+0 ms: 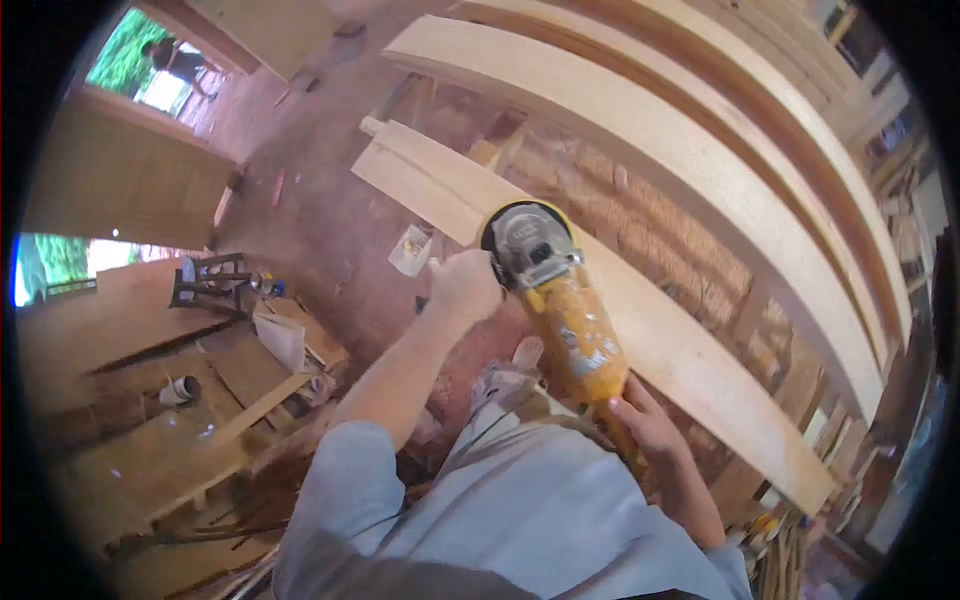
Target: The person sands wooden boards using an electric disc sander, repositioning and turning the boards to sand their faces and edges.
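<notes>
The left hand (466, 290) and right hand (648, 420) clamp one scuffed yellow, metal-headed grinder (575, 325). One long, pale wooden plank (665, 335) lies beneath.

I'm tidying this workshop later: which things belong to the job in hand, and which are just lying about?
Likely in the job:
- yellow power tool, held by left hand and right hand
- long pale board by its head

Probably lying about:
- pale packet
- dark stool
- white cylinder

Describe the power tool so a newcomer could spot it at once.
Find the pale plank nearest the person's shirt. At its near edge, held by the left hand and right hand, is the power tool. Its scuffed yellow body and round head contrast with the wood.
</notes>
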{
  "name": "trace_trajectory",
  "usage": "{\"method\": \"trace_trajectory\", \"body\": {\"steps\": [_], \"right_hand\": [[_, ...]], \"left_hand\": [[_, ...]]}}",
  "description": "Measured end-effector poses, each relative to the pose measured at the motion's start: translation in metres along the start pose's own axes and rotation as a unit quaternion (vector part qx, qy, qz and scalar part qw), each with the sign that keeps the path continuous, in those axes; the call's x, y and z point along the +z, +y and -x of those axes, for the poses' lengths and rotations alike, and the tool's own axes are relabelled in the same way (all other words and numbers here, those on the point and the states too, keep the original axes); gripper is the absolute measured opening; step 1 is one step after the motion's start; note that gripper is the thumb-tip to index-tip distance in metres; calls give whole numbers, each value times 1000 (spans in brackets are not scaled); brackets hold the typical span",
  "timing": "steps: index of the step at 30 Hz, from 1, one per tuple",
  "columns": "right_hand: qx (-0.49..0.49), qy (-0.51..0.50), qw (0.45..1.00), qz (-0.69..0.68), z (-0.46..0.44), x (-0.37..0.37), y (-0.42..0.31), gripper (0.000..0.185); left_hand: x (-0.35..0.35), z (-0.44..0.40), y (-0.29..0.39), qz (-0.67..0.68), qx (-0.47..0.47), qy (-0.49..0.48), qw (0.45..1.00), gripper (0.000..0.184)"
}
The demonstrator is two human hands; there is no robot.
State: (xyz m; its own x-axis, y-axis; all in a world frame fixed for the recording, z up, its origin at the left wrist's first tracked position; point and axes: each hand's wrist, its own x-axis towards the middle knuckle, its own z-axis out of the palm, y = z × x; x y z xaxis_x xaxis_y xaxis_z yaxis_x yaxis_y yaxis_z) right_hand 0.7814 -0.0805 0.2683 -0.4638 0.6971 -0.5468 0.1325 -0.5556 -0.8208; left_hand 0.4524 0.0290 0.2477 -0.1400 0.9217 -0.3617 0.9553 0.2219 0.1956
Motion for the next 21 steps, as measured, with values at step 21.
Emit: {"method": "trace_trajectory", "body": {"steps": [21], "right_hand": [[-42,-61,990,121,-250,140,-114,55]], "left_hand": [[-122,-160,-190,-90,-240,62,965,40]]}}
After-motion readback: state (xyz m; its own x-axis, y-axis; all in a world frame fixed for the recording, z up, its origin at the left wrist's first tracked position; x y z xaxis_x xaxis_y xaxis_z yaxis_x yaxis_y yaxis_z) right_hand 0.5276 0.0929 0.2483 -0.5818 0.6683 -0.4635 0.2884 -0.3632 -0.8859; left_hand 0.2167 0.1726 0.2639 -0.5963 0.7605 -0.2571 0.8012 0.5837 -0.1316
